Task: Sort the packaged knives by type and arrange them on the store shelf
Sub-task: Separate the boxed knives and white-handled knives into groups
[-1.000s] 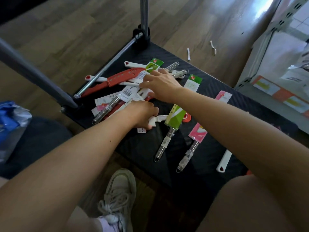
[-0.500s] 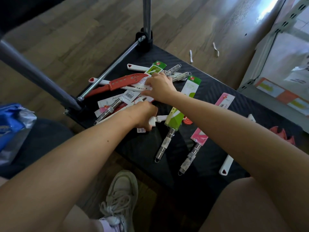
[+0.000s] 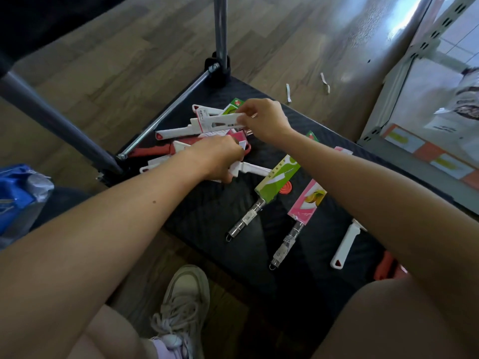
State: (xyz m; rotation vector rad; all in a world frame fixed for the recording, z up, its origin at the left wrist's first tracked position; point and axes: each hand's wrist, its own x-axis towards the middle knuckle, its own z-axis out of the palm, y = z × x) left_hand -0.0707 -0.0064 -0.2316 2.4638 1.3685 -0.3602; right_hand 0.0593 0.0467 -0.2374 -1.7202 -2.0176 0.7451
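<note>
Several packaged knives lie in a loose pile on a black cart deck [image 3: 212,216]. My right hand [image 3: 264,119] pinches a white packaged knife [image 3: 204,124] and holds it lifted above the pile. My left hand [image 3: 220,159] is closed on another white-handled knife [image 3: 250,169] at the pile's near edge. A red knife [image 3: 160,151] lies under them. Set apart toward me are a green-sleeved knife [image 3: 272,186] and a pink-sleeved knife [image 3: 307,203], both with clear handles, plus a white-handled knife [image 3: 346,246] further right.
Grey metal cart rails [image 3: 166,115] and an upright post [image 3: 220,35] border the deck at the far left. A store shelf frame [image 3: 404,71] stands at the right. A blue bag [image 3: 15,195] lies at the left. My shoe [image 3: 185,307] is below the deck on the wood floor.
My right hand has lifted a white packaged knife out of the pile. My left hand has shifted further into the pile, still gripping a white-handled knife.
</note>
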